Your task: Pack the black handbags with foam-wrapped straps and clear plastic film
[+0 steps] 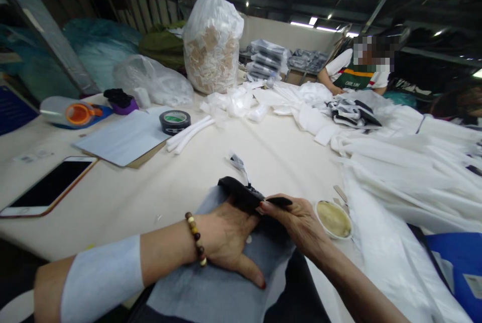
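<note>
In front of me lies a dark fabric item with a thin grey sheet over it and a raised black edge. My left hand rests flat on the grey sheet, thumb spread wide, its fingertips hidden beneath that edge. A beaded bracelet and a pale blue-white band are on this arm. With thumb and fingers closed, my right hand pinches the black edge. A small tag on a cord sticks out beyond the fabric onto the table.
A round tub of yellowish paste stands beside my right wrist. White fabric covers the right side. Leftward are a phone, black tape roll, white tubes and paper. A co-worker handles material across the table.
</note>
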A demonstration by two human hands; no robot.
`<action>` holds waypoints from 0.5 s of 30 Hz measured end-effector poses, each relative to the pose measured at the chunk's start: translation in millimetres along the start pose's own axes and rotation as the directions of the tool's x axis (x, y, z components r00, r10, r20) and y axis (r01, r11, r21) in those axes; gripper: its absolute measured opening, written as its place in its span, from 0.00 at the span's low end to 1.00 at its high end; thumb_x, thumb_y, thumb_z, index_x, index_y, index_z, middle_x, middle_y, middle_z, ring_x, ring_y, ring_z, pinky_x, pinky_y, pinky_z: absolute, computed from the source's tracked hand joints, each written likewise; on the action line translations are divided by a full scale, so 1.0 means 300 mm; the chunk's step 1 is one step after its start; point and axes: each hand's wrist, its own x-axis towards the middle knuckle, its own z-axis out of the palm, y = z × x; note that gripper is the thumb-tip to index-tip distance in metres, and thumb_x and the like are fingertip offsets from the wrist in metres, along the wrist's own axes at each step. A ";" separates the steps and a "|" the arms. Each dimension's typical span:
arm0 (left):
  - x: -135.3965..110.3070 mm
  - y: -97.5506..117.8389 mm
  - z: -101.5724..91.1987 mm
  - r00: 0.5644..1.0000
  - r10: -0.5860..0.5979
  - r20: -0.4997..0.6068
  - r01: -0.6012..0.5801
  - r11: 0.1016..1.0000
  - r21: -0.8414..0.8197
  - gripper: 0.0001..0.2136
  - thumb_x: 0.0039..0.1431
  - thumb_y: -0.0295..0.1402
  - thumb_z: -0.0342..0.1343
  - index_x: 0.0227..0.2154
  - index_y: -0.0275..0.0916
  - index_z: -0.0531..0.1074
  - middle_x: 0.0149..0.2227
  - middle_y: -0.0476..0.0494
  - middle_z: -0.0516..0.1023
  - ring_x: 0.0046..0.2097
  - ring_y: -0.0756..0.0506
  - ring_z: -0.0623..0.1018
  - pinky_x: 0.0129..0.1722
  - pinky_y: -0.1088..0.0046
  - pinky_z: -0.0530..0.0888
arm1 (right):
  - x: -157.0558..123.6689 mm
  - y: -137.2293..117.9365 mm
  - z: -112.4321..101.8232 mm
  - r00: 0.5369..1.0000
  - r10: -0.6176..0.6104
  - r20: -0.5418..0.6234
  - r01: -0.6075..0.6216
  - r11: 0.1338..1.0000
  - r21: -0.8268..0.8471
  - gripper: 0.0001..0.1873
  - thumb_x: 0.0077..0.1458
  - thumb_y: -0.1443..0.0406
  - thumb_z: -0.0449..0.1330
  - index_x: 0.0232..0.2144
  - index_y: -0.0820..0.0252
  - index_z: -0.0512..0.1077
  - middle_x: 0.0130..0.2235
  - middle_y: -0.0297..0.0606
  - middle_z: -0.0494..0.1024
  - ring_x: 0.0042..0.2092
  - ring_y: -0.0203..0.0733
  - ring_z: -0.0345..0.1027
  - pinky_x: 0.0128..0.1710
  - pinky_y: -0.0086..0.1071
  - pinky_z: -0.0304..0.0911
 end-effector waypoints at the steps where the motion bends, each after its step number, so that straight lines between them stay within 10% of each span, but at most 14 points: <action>1: -0.004 0.002 0.002 1.000 -0.004 0.014 0.004 1.000 0.008 0.49 0.43 0.60 0.55 0.62 0.40 0.42 0.63 0.33 0.48 0.61 0.31 0.56 0.59 0.54 0.53 | -0.006 0.017 0.008 1.000 -0.004 -0.011 0.004 1.000 0.030 0.15 0.49 0.54 0.57 0.27 0.58 0.75 0.28 0.35 0.76 0.33 0.41 0.68 0.33 0.31 0.60; 15: -0.030 -0.017 0.013 1.000 -0.006 0.006 0.006 0.996 -0.092 0.36 0.45 0.54 0.60 0.54 0.38 0.62 0.57 0.34 0.64 0.58 0.36 0.63 0.58 0.59 0.58 | -0.049 0.096 0.057 0.998 -0.010 -0.066 0.024 0.975 0.221 0.20 0.48 0.49 0.58 0.30 0.59 0.77 0.30 0.36 0.78 0.36 0.45 0.69 0.37 0.34 0.61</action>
